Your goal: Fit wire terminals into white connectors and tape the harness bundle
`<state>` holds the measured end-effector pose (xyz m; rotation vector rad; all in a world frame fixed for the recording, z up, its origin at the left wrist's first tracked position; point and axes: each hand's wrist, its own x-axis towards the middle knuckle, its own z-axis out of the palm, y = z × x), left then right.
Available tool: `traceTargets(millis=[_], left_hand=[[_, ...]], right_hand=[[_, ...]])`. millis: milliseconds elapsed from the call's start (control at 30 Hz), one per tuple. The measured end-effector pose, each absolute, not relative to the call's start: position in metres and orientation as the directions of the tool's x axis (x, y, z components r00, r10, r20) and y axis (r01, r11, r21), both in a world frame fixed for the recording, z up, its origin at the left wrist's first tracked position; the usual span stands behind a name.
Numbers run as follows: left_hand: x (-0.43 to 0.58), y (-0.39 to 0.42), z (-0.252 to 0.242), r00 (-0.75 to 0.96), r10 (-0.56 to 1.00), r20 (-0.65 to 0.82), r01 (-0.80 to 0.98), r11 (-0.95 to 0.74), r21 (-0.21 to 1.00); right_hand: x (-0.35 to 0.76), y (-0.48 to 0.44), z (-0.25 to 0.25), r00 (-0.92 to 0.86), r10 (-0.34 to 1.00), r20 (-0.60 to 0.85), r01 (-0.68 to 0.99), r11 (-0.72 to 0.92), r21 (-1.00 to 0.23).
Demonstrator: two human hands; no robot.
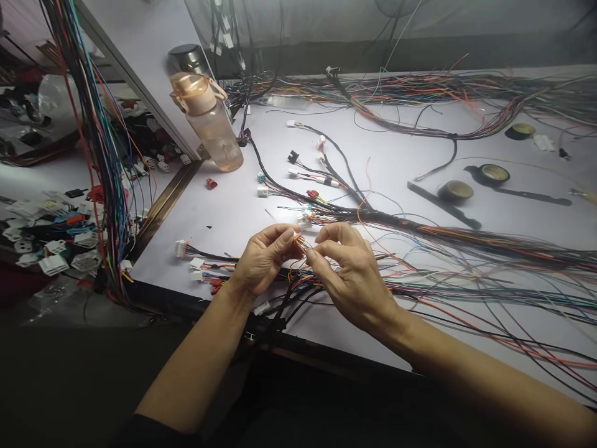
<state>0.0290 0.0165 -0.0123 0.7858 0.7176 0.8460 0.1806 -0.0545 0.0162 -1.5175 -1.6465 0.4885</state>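
Left hand (263, 260) and right hand (349, 274) meet fingertip to fingertip over the white worktable (233, 205), both pinching the thin bundle of orange and yellow wires (301, 243) between them. The bundle is short, slender and multi-stranded. Beyond lie a black-taped harness trunk (373, 214) and a translucent peach plastic bottle (209, 121).

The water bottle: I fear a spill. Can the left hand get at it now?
Probably yes: mostly bare board lies between the left hand and the water bottle, though that hand is pinching wires.
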Motion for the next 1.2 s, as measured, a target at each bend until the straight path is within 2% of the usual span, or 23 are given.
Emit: traceTargets(millis=[167, 333, 667, 967, 1200], left_hand=[[0.027, 0.016, -0.013, 0.474, 0.854, -0.215, -0.367, 0.413, 0.833], [0.025, 0.016, -0.014, 0.481, 0.856, -0.19, -0.364, 0.392, 0.845], [0.027, 0.015, -0.012, 0.481, 0.86, -0.171, -0.36, 0.372, 0.856], [0.027, 0.016, -0.015, 0.509, 0.848, -0.148, -0.368, 0.37, 0.853], [0.028, 0.014, -0.014, 0.466, 0.876, -0.126, -0.302, 0.291, 0.908]], right_hand=[[0.181, -0.056, 0.019, 0.067, 0.98, 0.187, 0.514, 0.127, -0.848], [0.183, -0.057, 0.022, 0.052, 0.991, 0.12, 0.471, 0.082, -0.878], [0.181, -0.054, 0.024, 0.052, 0.989, 0.135, 0.531, 0.087, -0.843], [0.182, -0.056, 0.027, 0.066, 0.989, 0.133, 0.497, 0.083, -0.864], [0.179, -0.053, 0.021, 0.11, 0.98, 0.165, 0.52, 0.085, -0.85]])
